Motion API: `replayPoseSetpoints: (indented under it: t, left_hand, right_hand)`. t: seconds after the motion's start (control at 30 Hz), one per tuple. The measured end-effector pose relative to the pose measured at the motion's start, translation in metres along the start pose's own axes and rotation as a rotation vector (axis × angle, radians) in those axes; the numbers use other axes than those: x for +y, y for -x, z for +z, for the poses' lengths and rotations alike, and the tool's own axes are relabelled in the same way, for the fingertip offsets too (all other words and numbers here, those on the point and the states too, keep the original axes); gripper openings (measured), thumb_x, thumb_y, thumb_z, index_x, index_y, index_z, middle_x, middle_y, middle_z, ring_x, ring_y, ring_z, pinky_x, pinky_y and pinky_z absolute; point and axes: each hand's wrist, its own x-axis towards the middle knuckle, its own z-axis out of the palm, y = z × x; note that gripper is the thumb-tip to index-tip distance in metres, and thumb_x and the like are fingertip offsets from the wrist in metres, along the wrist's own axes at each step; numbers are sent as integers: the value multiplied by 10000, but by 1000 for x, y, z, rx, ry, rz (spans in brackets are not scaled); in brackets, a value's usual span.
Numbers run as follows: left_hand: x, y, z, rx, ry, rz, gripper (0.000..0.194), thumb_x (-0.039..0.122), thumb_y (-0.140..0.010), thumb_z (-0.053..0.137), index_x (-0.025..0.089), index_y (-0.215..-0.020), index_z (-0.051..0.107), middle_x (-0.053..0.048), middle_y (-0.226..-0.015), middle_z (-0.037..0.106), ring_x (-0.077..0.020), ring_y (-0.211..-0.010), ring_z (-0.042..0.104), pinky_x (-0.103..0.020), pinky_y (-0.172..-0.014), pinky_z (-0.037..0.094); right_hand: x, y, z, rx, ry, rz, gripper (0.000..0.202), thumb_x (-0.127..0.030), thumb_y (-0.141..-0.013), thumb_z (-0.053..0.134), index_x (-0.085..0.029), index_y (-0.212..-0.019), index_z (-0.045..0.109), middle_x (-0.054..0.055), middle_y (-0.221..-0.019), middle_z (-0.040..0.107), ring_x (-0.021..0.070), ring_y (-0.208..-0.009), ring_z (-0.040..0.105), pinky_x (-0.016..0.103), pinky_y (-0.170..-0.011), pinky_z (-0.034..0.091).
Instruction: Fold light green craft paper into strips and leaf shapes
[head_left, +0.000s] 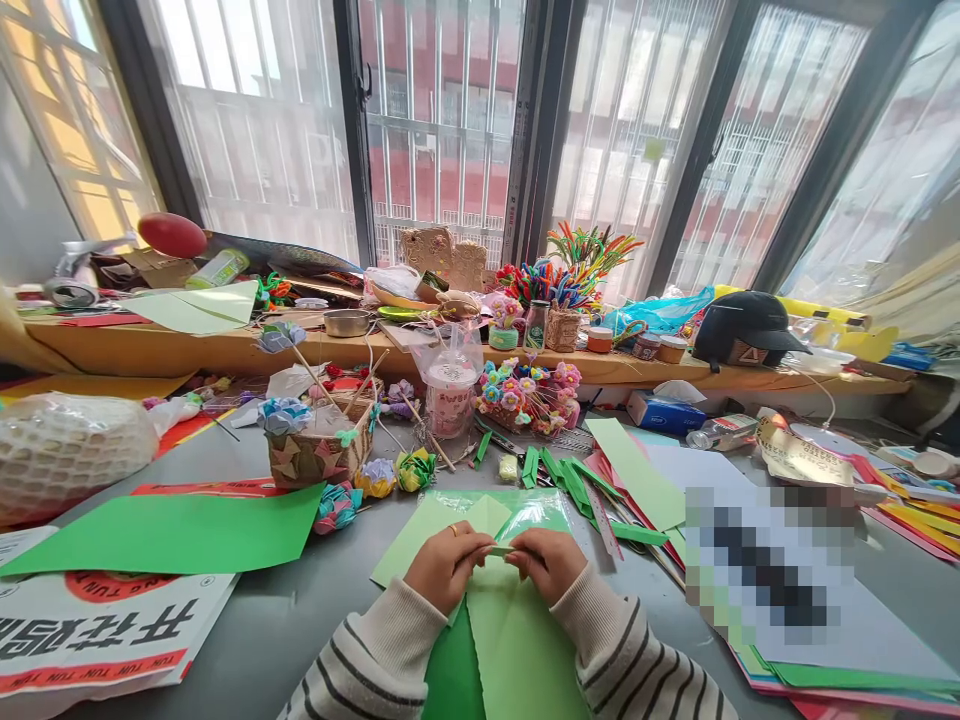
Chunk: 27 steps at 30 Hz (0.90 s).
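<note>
Between my two hands is a narrow folded strip of light green paper (pixel 500 550). My left hand (pixel 448 562) pinches its left end between thumb and fingers, and a ring shows on one finger. The right end sits in the pinch of my right hand (pixel 546 562). Beneath them lie light green paper sheets (pixel 525 640), partly covered by my hands and sleeves. Darker green paper (pixel 450 670) shows under these. Just beyond my hands is a shiny clear-wrapped green packet (pixel 536 510).
Folded green strips (pixel 574 490) and a ruler (pixel 604 525) lie ahead to the right. Paper sheets (pixel 862 600) are stacked at the right. A basket (pixel 319 455) with paper flowers, a lidded cup (pixel 451 395) and a green sheet (pixel 172 530) stand or lie ahead and left.
</note>
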Motion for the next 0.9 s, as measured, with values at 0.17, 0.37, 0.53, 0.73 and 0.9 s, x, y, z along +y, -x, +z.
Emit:
replayPoseSetpoints:
  t: [0.17,0.37,0.53,0.73,0.9]
  left_hand:
    - [4,2,1,18,-48,18,270,154,-748,303,149,-846,554,-42,-638,508,-130,-596,487,-232,-563,416]
    - [4,5,1,19,-245,61,271,246,-738,369,189,-968,500,-64,-754,502,-171,-720,486,-262,-610,426]
    - [-5,6,2,-18,-290,42,265,270,-750,342,198,-916,536,-56,-720,497,-166,-687,492,-245,-570,426]
    - [-9,7,3,-54,-305,38,358,341,-773,257,199,-883,566,-40,-634,487,-153,-614,490,-229,-522,404]
    - [-4,6,2,-56,-248,19,348,311,-773,259,196,-786,587,-36,-619,506,-147,-610,496,-224,-529,405]
  right_hand:
    - [6,1,10,23,38,31,217,-277,-747,360,-161,-646,513,27,-560,544,129,-509,481,213,-469,349]
    - [5,3,7,-19,-44,-11,259,-343,-764,319,-172,-663,486,4,-554,512,112,-499,462,195,-458,322]
    - [1,3,2,-63,-19,37,230,-387,-727,385,-188,-793,479,-53,-444,405,82,-387,352,176,-392,256]
    - [5,2,3,-61,-39,1,275,-390,-754,345,-193,-798,533,2,-588,524,115,-534,468,201,-502,346]
    - [2,1,0,17,-28,-72,338,-375,-769,309,-175,-755,581,46,-657,512,132,-617,487,220,-542,381]
